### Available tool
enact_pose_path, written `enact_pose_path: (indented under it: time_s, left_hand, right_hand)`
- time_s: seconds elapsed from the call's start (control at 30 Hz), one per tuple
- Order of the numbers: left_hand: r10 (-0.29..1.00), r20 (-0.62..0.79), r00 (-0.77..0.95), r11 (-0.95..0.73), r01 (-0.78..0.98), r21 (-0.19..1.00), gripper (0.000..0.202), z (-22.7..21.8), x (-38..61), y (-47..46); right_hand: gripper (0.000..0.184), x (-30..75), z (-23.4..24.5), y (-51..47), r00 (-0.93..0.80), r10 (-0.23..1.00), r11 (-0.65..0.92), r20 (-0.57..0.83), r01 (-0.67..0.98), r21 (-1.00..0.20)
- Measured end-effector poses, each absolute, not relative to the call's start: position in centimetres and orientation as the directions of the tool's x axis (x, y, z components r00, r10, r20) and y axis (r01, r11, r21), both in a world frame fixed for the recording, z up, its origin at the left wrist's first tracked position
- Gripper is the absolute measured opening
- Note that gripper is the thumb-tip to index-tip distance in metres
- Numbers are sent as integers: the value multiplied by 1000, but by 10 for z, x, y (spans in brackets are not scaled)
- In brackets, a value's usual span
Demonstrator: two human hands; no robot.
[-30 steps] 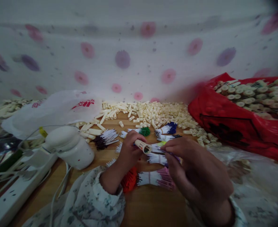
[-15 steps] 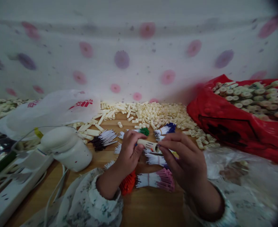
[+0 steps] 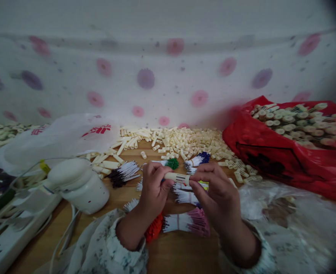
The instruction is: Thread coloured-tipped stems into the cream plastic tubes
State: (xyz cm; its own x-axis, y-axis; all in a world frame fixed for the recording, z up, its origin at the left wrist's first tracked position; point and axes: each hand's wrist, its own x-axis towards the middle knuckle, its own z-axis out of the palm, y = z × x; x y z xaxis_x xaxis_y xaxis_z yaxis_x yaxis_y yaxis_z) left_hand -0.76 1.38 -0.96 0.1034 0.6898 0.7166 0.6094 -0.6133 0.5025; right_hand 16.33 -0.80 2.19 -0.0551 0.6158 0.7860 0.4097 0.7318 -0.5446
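Observation:
A cream pen barrel with slots in its side (image 3: pixel 179 178) lies level between my two hands. My left hand (image 3: pixel 155 186) is closed round its left end, and a bit of blue shows by those fingers. At the barrel's other end, my right hand (image 3: pixel 219 194) pinches with thumb and fingertips, which cover the opening. A small red spot shows in one slot. Below and around my hands lie bundles of thin white pen refills with coloured ends: pink (image 3: pixel 186 222), orange-red (image 3: pixel 155 228), black (image 3: pixel 125 173), green (image 3: pixel 172 163) and blue (image 3: pixel 198 160).
Loose cream pen parts (image 3: pixel 190 140) are heaped at the back against a flowered sheet. On the right stands a red bag (image 3: pixel 259 152) full of pens, with a clear plastic bag (image 3: pixel 270 213) before it. A white jar-like device (image 3: pixel 83 186) and a power strip (image 3: pixel 19 232) are at left.
My right fingers have closed in on the barrel's right end, whose open mouth showed before and is now covered. The barrel has turned more side-on. The view has shifted slightly.

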Motion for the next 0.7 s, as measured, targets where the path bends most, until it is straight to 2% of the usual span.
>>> enact_pose_path:
  time_s: [0.13,0.27,0.47,0.6,0.7]
  left_hand:
    - [657,749,83,-602,656,455,49,-10,-8,15]
    - [613,787,65,-579,714,393,49,-10,-9,16]
    - [567,820,72,-540,785,304,49,-10,-9,17]
    - [552,832,56,-524,800,294,47,-10,-9,16]
    - [581,812,58,-535,779,327,45,-12,-9,18]
  right_hand:
    - [6,155,12,-9,60,750,634,659,221,-741]
    - [6,147,4,-6,130,845,519,518,33,-854]
    - [9,144,0,-2,132,912,408,388,-201,-891]
    - [9,142,-2,-3,105,920,392,377,-271,-879]
    - [8,145,0,-1,75,927,373,367,-264,-889]
